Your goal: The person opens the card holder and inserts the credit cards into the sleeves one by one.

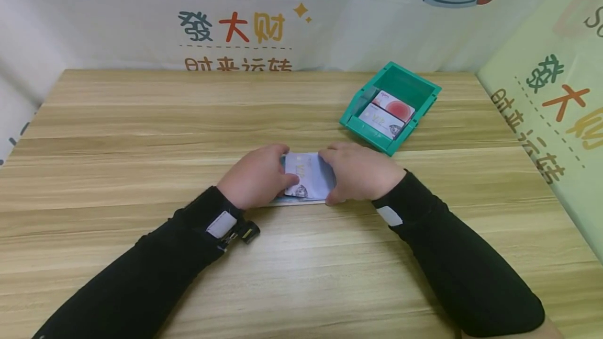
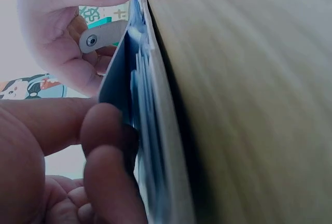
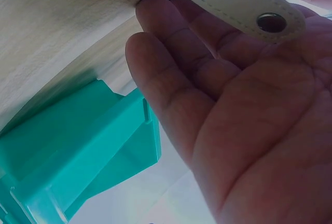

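Observation:
A card holder (image 1: 300,202) with bluish sleeves lies flat on the table between both hands, and a pale card marked VIP (image 1: 301,166) lies on top of it. My left hand (image 1: 256,177) pinches the left edge of that card, thumb on its face. At the right end of the holder, my right hand (image 1: 365,171) grips with thumb at the near edge and fingers at the far edge. The left wrist view shows the stacked sleeves (image 2: 148,110) edge-on, with the card raised at an angle over them. A snap strap (image 3: 233,1) sticks out beside the right fingers.
A green bin (image 1: 391,145) stands behind the right hand. Inside it lie another VIP card (image 1: 380,120) and a white card with a red circle (image 1: 395,105). A printed cloth (image 1: 339,30) hangs along the table's back edge, and another runs down the right side.

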The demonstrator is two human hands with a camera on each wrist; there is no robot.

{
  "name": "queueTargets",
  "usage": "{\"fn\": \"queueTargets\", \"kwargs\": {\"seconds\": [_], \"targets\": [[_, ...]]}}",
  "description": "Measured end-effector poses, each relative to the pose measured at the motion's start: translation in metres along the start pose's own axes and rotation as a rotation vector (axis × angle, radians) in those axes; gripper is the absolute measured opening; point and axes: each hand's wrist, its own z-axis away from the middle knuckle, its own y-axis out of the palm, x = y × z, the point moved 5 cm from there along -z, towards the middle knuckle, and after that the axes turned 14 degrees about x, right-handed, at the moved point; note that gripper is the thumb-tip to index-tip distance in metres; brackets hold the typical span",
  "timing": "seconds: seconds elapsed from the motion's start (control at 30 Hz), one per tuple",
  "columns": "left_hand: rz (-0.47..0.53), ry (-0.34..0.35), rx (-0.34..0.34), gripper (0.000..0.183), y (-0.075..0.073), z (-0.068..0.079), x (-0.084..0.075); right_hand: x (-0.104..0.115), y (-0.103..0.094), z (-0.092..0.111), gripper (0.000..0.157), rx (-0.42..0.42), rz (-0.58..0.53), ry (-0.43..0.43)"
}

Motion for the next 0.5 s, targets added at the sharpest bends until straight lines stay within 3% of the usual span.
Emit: {"fn": "queueTargets", "kwargs": {"seconds": [0.27, 0.5], "targets": [[0.049, 0.09, 0.059, 0.057, 0.004, 0.002, -0.008, 0.0, 0.001, -0.002, 0.095, -0.004, 0.015, 0.001], [-0.033, 0.109, 0.028, 0.052, 0.004, 0.0, -0.012, 0.001, 0.001, -0.002, 0.093, -0.034, 0.023, -0.034]]}}
